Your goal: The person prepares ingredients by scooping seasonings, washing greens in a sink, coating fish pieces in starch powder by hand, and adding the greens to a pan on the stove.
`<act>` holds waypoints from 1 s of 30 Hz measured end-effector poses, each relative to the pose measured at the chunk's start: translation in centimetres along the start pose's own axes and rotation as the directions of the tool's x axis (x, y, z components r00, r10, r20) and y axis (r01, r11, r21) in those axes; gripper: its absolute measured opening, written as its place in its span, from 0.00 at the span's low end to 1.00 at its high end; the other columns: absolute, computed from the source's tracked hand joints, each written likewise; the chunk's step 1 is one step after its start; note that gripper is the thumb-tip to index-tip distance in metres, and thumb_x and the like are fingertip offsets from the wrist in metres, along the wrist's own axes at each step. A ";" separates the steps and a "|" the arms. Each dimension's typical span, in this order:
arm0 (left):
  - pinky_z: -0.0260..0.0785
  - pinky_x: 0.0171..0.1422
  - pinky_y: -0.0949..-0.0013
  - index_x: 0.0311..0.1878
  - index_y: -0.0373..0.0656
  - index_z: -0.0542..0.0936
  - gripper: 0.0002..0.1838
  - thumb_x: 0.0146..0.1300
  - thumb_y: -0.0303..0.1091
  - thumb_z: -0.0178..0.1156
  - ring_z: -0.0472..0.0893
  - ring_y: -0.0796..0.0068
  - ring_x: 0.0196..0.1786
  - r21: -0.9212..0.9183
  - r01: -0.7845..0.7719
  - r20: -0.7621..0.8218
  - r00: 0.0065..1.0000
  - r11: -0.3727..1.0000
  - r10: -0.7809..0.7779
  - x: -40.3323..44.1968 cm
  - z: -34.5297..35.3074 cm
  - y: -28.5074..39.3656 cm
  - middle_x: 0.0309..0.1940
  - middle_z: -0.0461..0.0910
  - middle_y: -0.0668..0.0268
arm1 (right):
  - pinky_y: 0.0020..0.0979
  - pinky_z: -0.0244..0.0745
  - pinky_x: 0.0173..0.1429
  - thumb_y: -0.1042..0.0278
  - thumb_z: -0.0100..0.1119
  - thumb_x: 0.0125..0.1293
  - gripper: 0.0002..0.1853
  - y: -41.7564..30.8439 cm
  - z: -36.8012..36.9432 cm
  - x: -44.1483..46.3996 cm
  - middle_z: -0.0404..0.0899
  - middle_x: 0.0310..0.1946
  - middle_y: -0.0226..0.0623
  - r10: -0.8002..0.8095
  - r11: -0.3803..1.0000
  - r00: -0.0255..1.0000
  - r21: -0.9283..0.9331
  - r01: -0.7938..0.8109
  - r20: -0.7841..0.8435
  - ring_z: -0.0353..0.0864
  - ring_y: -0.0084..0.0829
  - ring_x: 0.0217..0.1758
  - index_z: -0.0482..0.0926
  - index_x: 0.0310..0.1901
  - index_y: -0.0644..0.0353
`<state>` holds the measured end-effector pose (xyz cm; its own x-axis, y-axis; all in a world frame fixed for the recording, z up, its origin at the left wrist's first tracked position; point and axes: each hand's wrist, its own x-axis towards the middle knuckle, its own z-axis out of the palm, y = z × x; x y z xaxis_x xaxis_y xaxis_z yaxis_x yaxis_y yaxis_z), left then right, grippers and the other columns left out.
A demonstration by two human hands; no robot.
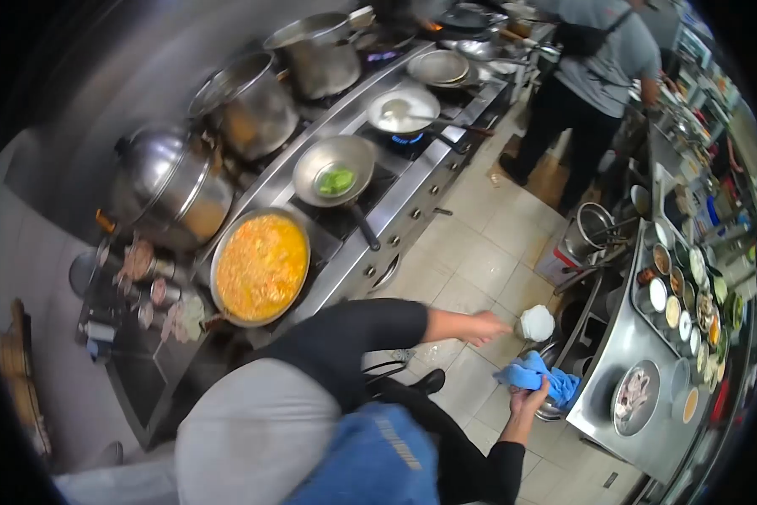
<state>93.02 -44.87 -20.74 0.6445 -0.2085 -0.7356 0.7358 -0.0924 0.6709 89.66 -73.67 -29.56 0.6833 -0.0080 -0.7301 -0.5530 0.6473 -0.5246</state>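
Observation:
My left hand [484, 327] reaches out over the floor, fingers closed on what looks like a thin handle. At its far end is a rounded white head [537, 323], like a ladle's, too blurred to name surely. My right hand [527, 401] grips a bunched blue cloth [532, 371] at the near end of the steel counter. Behind and below the cloth, round metal rims [550, 411] show in part; I cannot tell whether the cloth touches them.
On the stove [425, 181] stand a wide pan of orange-yellow food [261, 268], a pan with greens [335, 168], a pan with white liquid [404, 109] and stockpots [245, 105]. The prep counter [597, 421] holds a bowl of meat [635, 397] and several ingredient containers. Another person [606, 67] stands in the aisle.

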 end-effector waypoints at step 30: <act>0.75 0.56 0.57 0.47 0.34 0.83 0.16 0.60 0.35 0.60 0.82 0.51 0.55 -0.094 0.326 -0.983 0.117 0.941 -0.139 -11.6 -54.9 -7.0 0.48 0.82 0.45 | 0.26 0.73 0.50 0.66 0.62 0.69 0.15 -11.3 33.2 -0.5 0.81 0.38 0.31 -0.027 -0.024 0.844 -0.844 0.535 0.536 0.77 0.22 0.41 0.76 0.51 0.67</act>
<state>91.83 11.63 -22.07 0.1780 0.9458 -0.2715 0.9217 -0.0637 0.3825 111.36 -55.68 -8.79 0.8471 0.3839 -0.3674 -0.0238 -0.6633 -0.7480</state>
